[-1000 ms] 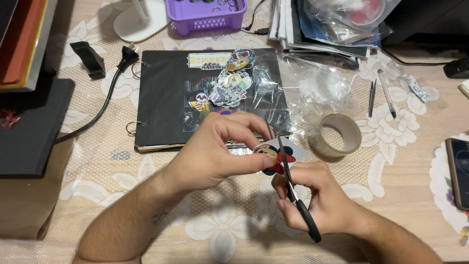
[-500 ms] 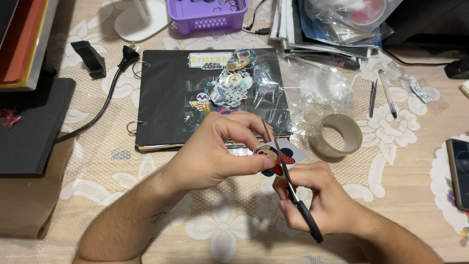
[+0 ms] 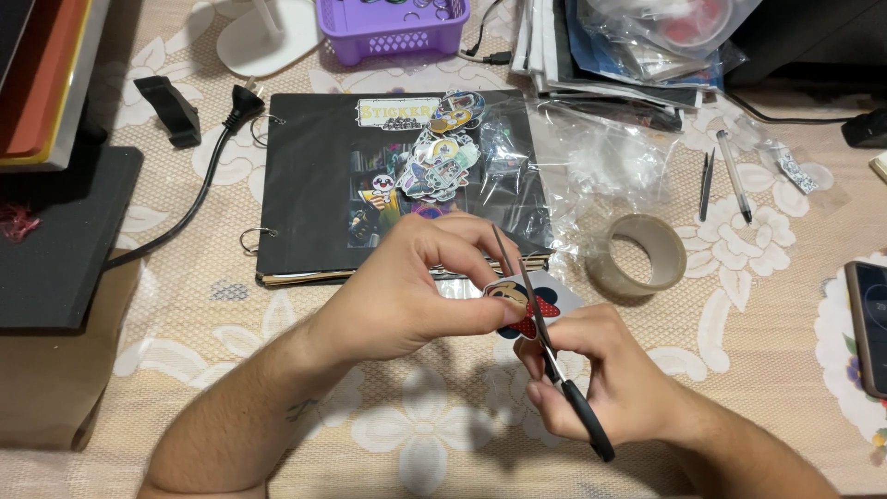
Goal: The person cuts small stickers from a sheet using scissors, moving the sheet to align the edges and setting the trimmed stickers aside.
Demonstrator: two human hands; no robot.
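Note:
My left hand (image 3: 416,286) pinches a small cartoon sticker cutout (image 3: 525,305), red, dark blue and tan, above a lace tablecloth. My right hand (image 3: 601,379) grips black-handled scissors (image 3: 545,342) whose blades are parted around the sticker's edge, tips pointing away from me. Just behind my hands lies a black ring-bound album (image 3: 370,185) with a pile of loose stickers (image 3: 434,162) on its cover.
A roll of clear tape (image 3: 637,254) sits right of the hands, near crumpled clear plastic bags (image 3: 601,157), two pens (image 3: 725,180) and a phone (image 3: 868,314). A purple basket (image 3: 393,28), a black plug and cable (image 3: 222,129) and dark boxes (image 3: 55,231) lie left and behind.
The scissor blades have shifted slightly along the sticker's edge, and the sticker has turned a little in my left fingers. Both hands stay in the same place.

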